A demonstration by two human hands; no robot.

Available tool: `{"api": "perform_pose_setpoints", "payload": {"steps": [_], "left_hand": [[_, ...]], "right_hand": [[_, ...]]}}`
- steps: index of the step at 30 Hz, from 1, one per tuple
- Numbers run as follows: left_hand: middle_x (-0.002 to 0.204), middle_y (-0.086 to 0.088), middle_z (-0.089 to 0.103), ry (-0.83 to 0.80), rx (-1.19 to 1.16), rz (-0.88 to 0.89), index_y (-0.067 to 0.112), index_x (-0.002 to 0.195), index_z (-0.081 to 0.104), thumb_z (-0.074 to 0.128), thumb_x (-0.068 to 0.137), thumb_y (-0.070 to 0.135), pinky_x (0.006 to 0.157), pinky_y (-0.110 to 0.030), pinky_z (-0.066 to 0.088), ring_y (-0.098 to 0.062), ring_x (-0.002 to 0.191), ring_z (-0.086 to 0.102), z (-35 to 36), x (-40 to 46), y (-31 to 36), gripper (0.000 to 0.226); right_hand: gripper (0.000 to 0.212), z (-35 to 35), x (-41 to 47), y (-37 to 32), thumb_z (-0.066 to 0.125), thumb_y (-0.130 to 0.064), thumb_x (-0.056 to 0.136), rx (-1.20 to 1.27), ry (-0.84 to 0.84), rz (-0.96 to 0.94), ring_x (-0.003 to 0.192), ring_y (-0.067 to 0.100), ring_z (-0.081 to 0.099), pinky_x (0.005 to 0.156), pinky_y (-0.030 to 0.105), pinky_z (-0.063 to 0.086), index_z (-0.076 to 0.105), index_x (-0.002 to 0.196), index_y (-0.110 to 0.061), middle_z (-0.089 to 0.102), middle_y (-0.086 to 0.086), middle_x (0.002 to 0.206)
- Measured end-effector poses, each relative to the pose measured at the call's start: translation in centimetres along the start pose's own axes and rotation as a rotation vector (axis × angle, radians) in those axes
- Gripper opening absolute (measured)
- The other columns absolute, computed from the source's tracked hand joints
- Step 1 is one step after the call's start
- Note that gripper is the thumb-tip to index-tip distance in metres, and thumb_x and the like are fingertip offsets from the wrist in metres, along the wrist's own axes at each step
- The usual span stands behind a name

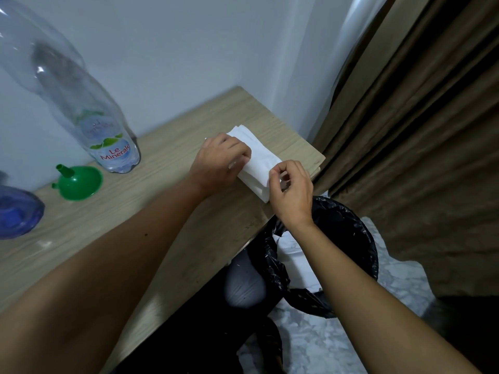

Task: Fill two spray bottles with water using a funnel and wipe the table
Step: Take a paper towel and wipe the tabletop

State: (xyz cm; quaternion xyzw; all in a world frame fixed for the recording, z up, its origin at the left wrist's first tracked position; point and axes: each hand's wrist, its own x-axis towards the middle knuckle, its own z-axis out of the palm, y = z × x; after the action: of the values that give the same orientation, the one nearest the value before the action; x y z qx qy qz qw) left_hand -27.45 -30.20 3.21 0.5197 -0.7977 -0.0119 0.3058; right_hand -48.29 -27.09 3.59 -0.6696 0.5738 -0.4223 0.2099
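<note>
A stack of white tissues [258, 160] lies near the right end of the wooden table [151, 217]. My left hand [220, 161] presses on the stack's left side with its fingers curled over it. My right hand [293, 188] pinches the near corner of the top tissue between thumb and fingers. A green funnel [79, 182] rests mouth down on the table at the left. Behind it stands a large clear water bottle [81, 103], almost empty. A blue translucent bottle [16, 211] shows partly at the left edge.
A bin lined with a black bag [351, 238], holding white paper, stands on the floor just below the table's right corner. Brown curtains [418, 130] hang at the right. A white wall runs behind the table.
</note>
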Motion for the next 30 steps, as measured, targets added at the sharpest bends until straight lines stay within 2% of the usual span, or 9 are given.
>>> {"api": "perform_pose_setpoints", "payload": {"steps": [2,9,12,15,18,21,24,27,30], "left_hand": [[0.102,0.007,0.068,-0.007,-0.012,-0.035,0.022,0.097,0.065,0.057,0.102,0.023,0.085,-0.04,0.038,-0.024,0.102,0.053,-0.4,-0.2,0.2,0.009],[0.104,0.012,0.07,0.013,-0.06,-0.114,0.023,0.098,0.065,0.058,0.099,0.024,0.091,-0.041,0.043,-0.022,0.105,0.055,-1.6,-1.2,0.9,0.008],[0.115,0.012,0.073,-0.045,-0.106,-0.114,0.024,0.104,0.069,0.061,0.099,0.029,0.095,-0.043,0.046,-0.021,0.112,0.058,-1.7,-1.7,1.1,0.01],[0.13,0.011,0.071,-0.132,-0.133,-0.097,0.027,0.121,0.072,0.071,0.097,0.036,0.103,-0.037,0.046,-0.019,0.122,0.059,-1.2,-2.1,1.1,0.025],[0.139,0.01,0.068,-0.198,-0.123,-0.117,0.028,0.13,0.072,0.075,0.095,0.03,0.108,-0.033,0.041,-0.017,0.131,0.056,-0.7,-2.1,1.1,0.035],[0.137,0.008,0.071,-0.224,-0.115,-0.157,0.026,0.127,0.075,0.08,0.092,0.027,0.106,-0.037,0.047,-0.019,0.131,0.057,-0.5,-2.1,0.6,0.036],[0.125,-0.001,0.076,-0.224,-0.109,-0.071,0.018,0.117,0.078,0.088,0.083,0.024,0.095,-0.04,0.056,-0.028,0.117,0.067,0.6,-2.7,-1.1,0.035],[0.121,-0.003,0.077,-0.195,-0.118,-0.035,0.016,0.109,0.08,0.08,0.088,0.033,0.094,-0.031,0.049,-0.03,0.11,0.068,1.3,-2.8,-1.8,0.027],[0.116,0.001,0.078,-0.139,-0.141,-0.048,0.019,0.102,0.082,0.068,0.091,0.04,0.089,-0.035,0.054,-0.027,0.107,0.069,1.6,-2.6,-1.4,0.026]], "right_hand": [[0.01,-0.1,0.1,-0.6,0.059,-0.016,0.095,0.005,0.009,-0.016,0.094,0.025,0.057,0.077,0.043,0.052,0.061,0.087,-0.02,0.06,-0.01,0.092],[0.008,-0.9,0.0,-1.7,0.062,-0.012,0.094,-0.009,-0.018,-0.066,0.091,0.025,0.057,0.081,0.03,0.043,0.06,0.087,-0.017,0.062,-0.008,0.093],[0.011,-1.2,-0.4,-1.9,0.062,-0.01,0.095,-0.024,-0.035,-0.081,0.092,0.025,0.057,0.081,0.024,0.039,0.06,0.089,-0.019,0.059,-0.01,0.093],[0.011,-1.2,-0.6,-1.8,0.061,-0.008,0.096,-0.003,-0.038,-0.079,0.093,0.025,0.059,0.08,0.031,0.045,0.06,0.09,-0.018,0.06,-0.008,0.096],[0.016,-1.1,-0.8,-1.3,0.061,-0.007,0.096,0.001,-0.04,-0.039,0.091,0.023,0.061,0.081,0.038,0.051,0.059,0.09,-0.022,0.062,-0.003,0.096],[0.011,-0.8,-1.3,0.0,0.065,-0.01,0.096,-0.025,-0.077,-0.013,0.09,0.023,0.061,0.084,0.039,0.052,0.064,0.089,-0.019,0.065,-0.002,0.095],[0.004,-0.3,-1.8,1.6,0.07,-0.015,0.094,-0.043,-0.104,0.01,0.088,0.02,0.063,0.087,0.038,0.052,0.069,0.092,-0.017,0.067,-0.004,0.096],[0.01,0.5,-2.1,2.7,0.076,-0.021,0.092,-0.052,-0.127,0.039,0.093,0.02,0.065,0.088,0.034,0.053,0.072,0.1,-0.016,0.068,-0.004,0.103],[0.006,1.0,-2.0,2.7,0.076,-0.021,0.092,-0.06,-0.118,0.036,0.093,0.023,0.065,0.087,0.035,0.053,0.075,0.096,-0.018,0.067,-0.002,0.1]]}}
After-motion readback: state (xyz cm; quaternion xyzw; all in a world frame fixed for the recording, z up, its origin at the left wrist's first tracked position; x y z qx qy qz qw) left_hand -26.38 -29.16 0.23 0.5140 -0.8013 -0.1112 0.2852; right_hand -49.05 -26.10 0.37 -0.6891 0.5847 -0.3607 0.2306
